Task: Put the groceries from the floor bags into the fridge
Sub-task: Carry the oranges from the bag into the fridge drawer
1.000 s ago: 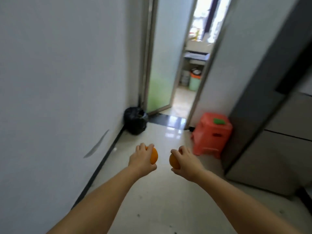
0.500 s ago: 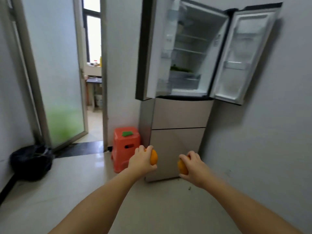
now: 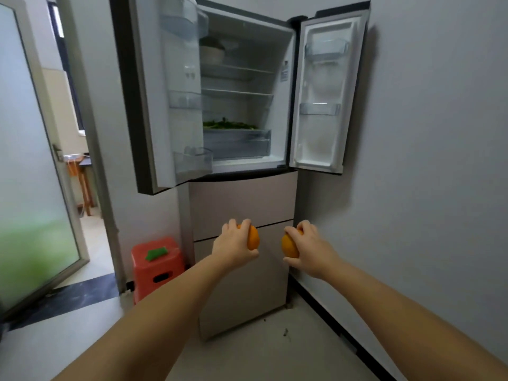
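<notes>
Left hand: fingers curled round the left orange, held out in front.
Right hand: grips the right orange, close beside the other.
Fridge: just beyond, both upper doors swung wide.
Inside: greens already lie above the crisper drawer; shelves mostly bare.
Progress: two oranges carried, not yet placed; floor bags out of view.
</notes>
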{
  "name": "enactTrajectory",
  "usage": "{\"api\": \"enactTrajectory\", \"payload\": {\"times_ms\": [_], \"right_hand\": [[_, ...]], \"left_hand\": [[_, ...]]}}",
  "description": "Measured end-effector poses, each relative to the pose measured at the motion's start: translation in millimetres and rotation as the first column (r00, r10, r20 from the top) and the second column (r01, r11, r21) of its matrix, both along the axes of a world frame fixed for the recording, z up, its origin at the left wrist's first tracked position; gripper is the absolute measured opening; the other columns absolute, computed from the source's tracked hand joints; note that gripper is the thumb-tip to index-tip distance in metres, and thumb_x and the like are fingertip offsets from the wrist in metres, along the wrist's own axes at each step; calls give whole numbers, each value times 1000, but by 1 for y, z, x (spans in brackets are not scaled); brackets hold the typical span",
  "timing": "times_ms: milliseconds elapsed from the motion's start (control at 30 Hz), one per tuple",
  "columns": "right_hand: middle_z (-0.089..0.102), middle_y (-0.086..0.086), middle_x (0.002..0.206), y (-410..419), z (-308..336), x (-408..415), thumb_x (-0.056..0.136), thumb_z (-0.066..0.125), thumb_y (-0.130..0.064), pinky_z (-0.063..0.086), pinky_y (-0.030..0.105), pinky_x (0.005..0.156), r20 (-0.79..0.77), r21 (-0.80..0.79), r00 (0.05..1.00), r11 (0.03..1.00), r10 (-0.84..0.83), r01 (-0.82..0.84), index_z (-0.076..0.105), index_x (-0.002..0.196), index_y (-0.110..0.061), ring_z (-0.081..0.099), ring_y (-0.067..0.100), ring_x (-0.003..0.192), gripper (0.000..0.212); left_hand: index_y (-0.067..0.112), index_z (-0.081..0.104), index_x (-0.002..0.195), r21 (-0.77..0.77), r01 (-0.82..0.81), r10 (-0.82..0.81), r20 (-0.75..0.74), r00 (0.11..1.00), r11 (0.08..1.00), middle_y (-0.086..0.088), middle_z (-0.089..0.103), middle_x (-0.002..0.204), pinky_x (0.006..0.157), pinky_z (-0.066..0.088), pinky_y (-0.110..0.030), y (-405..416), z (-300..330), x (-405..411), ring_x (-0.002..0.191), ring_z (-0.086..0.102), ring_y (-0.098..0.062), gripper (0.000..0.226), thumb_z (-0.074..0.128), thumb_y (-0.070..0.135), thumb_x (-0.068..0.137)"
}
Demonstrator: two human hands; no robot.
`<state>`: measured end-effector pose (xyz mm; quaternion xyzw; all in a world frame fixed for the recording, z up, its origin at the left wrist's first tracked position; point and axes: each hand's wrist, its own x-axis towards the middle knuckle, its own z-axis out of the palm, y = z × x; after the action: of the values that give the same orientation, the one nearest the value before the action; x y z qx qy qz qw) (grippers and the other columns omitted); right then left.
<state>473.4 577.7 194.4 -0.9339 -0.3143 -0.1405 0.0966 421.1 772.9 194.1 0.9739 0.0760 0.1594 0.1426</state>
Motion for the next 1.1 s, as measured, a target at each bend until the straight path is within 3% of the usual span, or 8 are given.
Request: {"api": "enactTrajectory", "payload": {"times_ms": [367, 500, 600, 700, 800, 867, 967, 1100], "right_hand": [[32, 6, 131, 16, 30, 238, 81, 66, -48, 47, 38, 96, -109, 193, 987, 972, -115, 134, 32, 137, -27, 40, 26, 121, 69], [31, 5, 131, 23, 33, 320, 81, 65, -48, 47, 37, 95, -124, 203, 987, 972, -97, 121, 31, 136, -27, 40, 26, 121, 68], [33, 7, 130, 40, 45, 388, 80, 67, -47, 47, 38, 95, -146, 308, 988, 947, -46, 90, 35, 134, -27, 42, 27, 119, 66], [36, 8, 131, 67, 62, 453, 79, 68, -46, 47, 35, 92, -208, 469, 977, 882, 53, 52, 38, 131, -26, 49, 25, 112, 63], [46, 7, 122, 95, 87, 513, 79, 67, -48, 48, 32, 82, -185, 564, 972, 826, 142, -13, 44, 124, -22, 54, 21, 99, 57], [52, 6, 114, 115, 104, 549, 80, 65, -49, 49, 33, 78, -252, 631, 947, 776, 199, 5, 46, 118, -22, 56, 20, 94, 50], [49, 9, 123, 155, 121, 591, 86, 60, -47, 54, 35, 72, -493, 776, 777, 601, 391, 190, 44, 120, -21, 55, 28, 103, 46], [44, 11, 125, 213, 127, 635, 87, 62, -41, 52, 33, 62, -570, 821, 525, 405, 632, 403, 44, 119, -19, 53, 29, 105, 42]], "left_hand": [[26, 28, 136, -119, -37, 33, -37, 999, 992, -10, 34, 134, 86, 49, -41, 43, 33, 259, 122, 38, -30, 71, 65, 43, 78], [25, 27, 138, -260, -66, 56, -47, 997, 963, -11, 34, 136, 88, 45, -41, 43, 36, 341, 124, 38, -31, 73, 65, 43, 78], [25, 28, 137, -425, -77, 67, -39, 997, 902, -11, 34, 133, 91, 49, -43, 53, 41, 402, 117, 44, -33, 72, 65, 41, 77], [21, 27, 138, -667, -93, 117, -9, 993, 739, -13, 37, 130, 84, 54, -42, 71, 57, 461, 107, 50, -32, 74, 64, 39, 75], [18, 28, 138, -894, -30, 220, 77, 973, 447, -14, 37, 133, 67, 55, -36, 94, 82, 507, 101, 49, -28, 63, 62, 29, 86], [17, 31, 137, -971, 38, 241, 97, 966, 238, -14, 36, 132, 61, 53, -33, 111, 96, 529, 98, 51, -27, 59, 61, 32, 88], [17, 40, 127, -987, 147, 347, 116, 931, -62, -13, 40, 127, 59, 52, -35, 137, 109, 553, 93, 55, -26, 52, 63, 37, 86], [22, 41, 123, -947, 241, 457, 122, 881, -211, -14, 41, 125, 60, 52, -34, 174, 130, 592, 103, 54, -32, 53, 65, 46, 83]]}}
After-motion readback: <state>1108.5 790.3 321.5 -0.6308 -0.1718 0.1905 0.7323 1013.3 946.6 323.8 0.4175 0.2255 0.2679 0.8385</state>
